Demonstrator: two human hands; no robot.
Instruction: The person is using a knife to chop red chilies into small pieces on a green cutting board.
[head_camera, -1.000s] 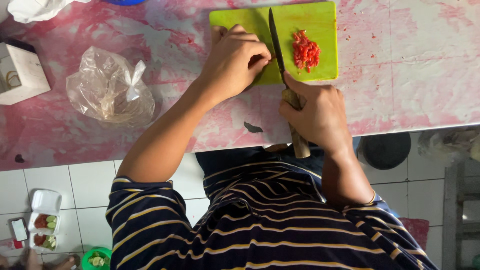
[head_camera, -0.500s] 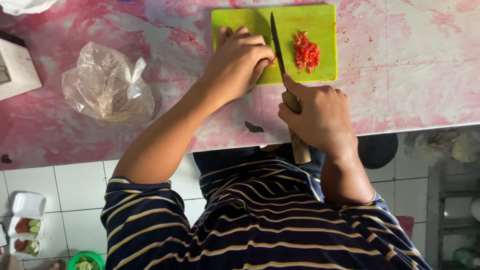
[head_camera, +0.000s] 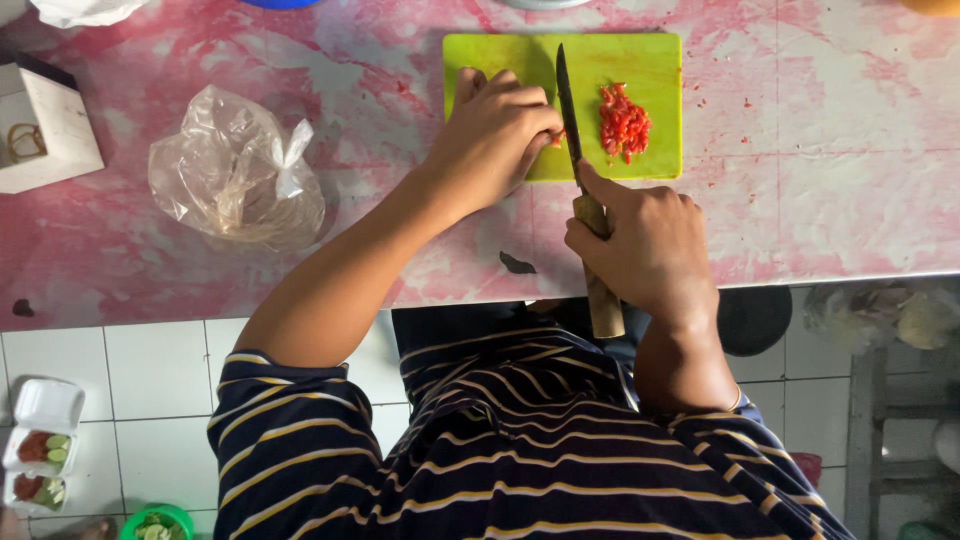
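Your right hand (head_camera: 645, 245) is clenched round the pale wooden handle of a knife (head_camera: 572, 110), index finger stretched along the top where handle meets blade. The blade is dark, narrow and straight, running up the frame across a bright green cutting board (head_camera: 650, 60), which is a flat, smooth rectangle with rounded corners at the upper centre.

Your left hand (head_camera: 495, 135) lies on the left half of the board, fingers curled under, knuckles up, pinching a small red piece (head_camera: 556, 138) against the board; only a sliver of it shows at the fingertips, just left of the blade and touching or nearly touching it. Right of the blade, apart from both hands, sits a heap of finely chopped red bits (head_camera: 624, 122), moist and irregular.

The board rests on a tabletop (head_camera: 850, 150) of glossy mottled pink and white. A dark scrap (head_camera: 517, 263) lies on it below the board, between your forearms.

Left of frame: a crinkled clear plastic bag (head_camera: 235, 175), knotted at the top, contents not discernible. Far left: a white open-topped square box (head_camera: 40, 125). Lower left, on white floor tiles: a white hinged foam container (head_camera: 38, 445) holding red and green slices, and a green bowl (head_camera: 155, 523).
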